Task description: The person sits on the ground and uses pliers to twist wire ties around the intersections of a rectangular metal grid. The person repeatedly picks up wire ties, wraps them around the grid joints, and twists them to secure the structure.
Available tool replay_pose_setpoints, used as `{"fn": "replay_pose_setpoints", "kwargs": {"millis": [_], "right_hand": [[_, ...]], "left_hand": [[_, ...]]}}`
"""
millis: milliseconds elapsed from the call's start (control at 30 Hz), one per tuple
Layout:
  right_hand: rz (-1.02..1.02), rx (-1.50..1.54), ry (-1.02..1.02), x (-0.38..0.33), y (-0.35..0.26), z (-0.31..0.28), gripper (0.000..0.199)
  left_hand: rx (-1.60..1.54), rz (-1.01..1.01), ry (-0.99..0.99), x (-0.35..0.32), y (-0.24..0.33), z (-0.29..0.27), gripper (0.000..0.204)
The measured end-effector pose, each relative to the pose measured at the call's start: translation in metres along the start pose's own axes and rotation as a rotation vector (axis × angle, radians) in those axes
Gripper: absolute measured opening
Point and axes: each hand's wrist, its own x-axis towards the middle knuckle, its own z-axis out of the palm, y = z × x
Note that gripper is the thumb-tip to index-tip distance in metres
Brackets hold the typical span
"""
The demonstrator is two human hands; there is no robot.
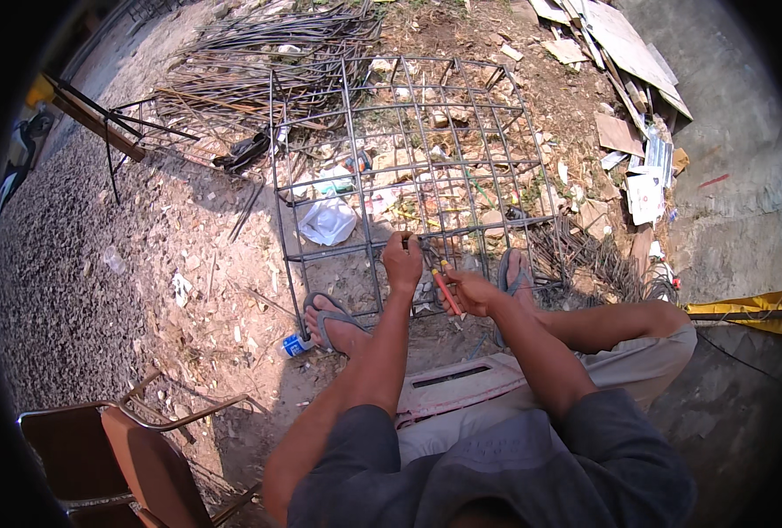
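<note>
Head view: hands [435, 277] on rebar cage [409, 150]

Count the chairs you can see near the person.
1: a brown chair with a metal frame at lower left, behind the left arm, partly cut off by the picture's rim; others may be hidden.

Harsh daylight, hard dark shadows on the ground left of the fingers, sharp centre, fisheye bending, black vignette at the rim

An outdoor building-site yard: bare dirt and gravel strewn with litter, a welded steel rebar cage [409, 158] at centre, bundles of loose rebar [268, 62] at far left, and broken boards [620, 53] piled far right beside a concrete slab [743, 132].
</note>
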Motion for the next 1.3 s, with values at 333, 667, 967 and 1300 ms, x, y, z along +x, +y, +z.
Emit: {"fn": "replay_pose_setpoints", "kwargs": {"millis": [333,667,967,1300], "right_hand": [[-0.071,-0.048,-0.048,0.010,0.009,-0.016,0.038],[-0.039,-0.047,-0.006,0.002,-0.002,-0.012,0.042],[-0.118,-0.080,0.089,0.007,0.015,-0.003,0.038],[-0.040,-0.383,0.253,0.009,0.008,0.022,0.038]], "left_hand": [[0.130,-0.280,-0.332,0.015,-0.013,0.001,0.027],[-0.320,-0.511,-0.532,0.005,-0.009,-0.014,0.033],[-0.442,-0.575,-0.746,0.012,-0.010,-0.035,0.029],[-0.552,-0.660,-0.380,0.029,-0.021,-0.049,0.031]]}}
